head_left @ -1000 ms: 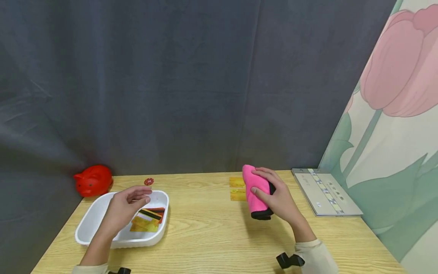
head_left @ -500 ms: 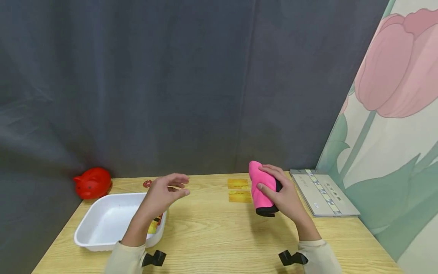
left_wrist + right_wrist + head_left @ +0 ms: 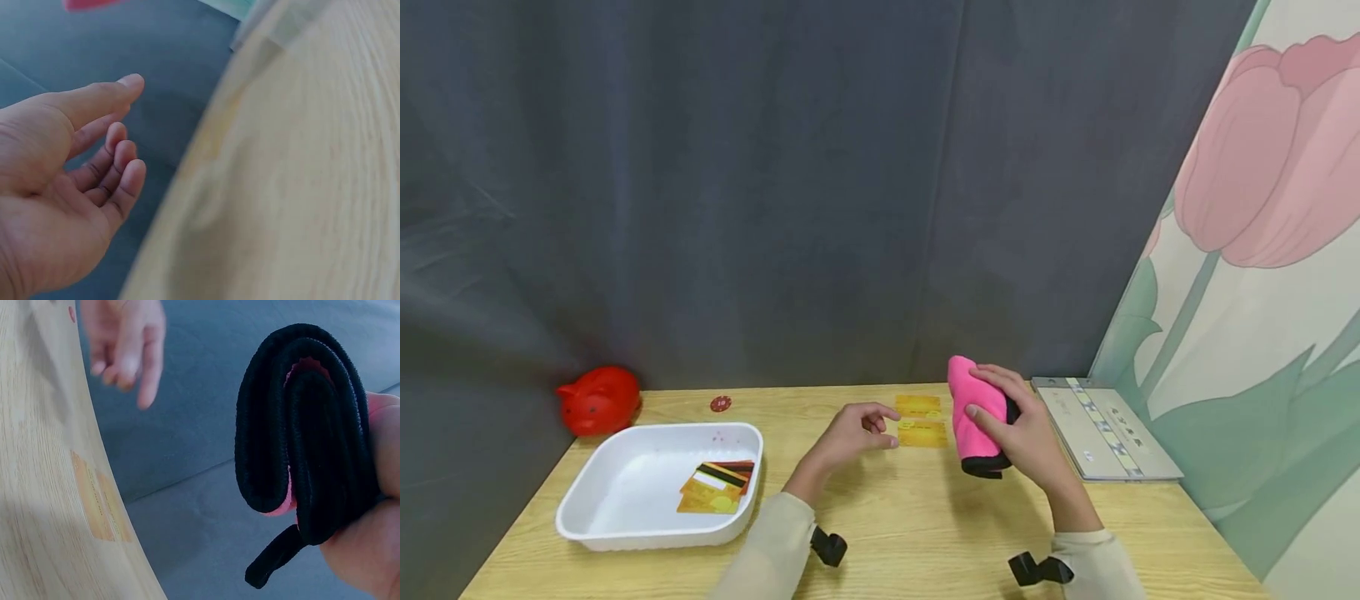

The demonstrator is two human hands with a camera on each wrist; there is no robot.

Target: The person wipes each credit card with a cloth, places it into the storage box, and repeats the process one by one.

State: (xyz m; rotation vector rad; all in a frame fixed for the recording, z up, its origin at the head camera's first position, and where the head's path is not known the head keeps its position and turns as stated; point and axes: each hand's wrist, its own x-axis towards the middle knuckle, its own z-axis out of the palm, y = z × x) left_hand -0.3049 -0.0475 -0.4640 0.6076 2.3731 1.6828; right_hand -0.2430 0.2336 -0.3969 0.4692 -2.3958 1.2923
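Observation:
My right hand (image 3: 1028,433) holds a folded pink towel (image 3: 977,417) with black edging above the table. In the right wrist view, the rolled black-edged end of the towel (image 3: 319,431) and a small black loop (image 3: 272,556) show. My left hand (image 3: 848,435) is above the table just left of two yellow bank cards (image 3: 917,406), its thumb and index fingertips overlapping the card side in the head view. Nothing shows between its fingers in the left wrist view, where the hand (image 3: 69,169) has loosely bent fingers. The cards (image 3: 97,497) lie one behind the other near the back edge.
A white tray (image 3: 625,487) at the left holds several overlapping cards (image 3: 711,496). Behind it are a red piggy bank (image 3: 598,402) and a red poker chip (image 3: 720,403). A grey ring-bound booklet (image 3: 1105,429) lies at the right. A dark curtain (image 3: 760,208) hangs behind the table.
My left hand has moved right, from over the tray to beside the yellow cards on the table. My right hand, with the towel, has shifted slightly right.

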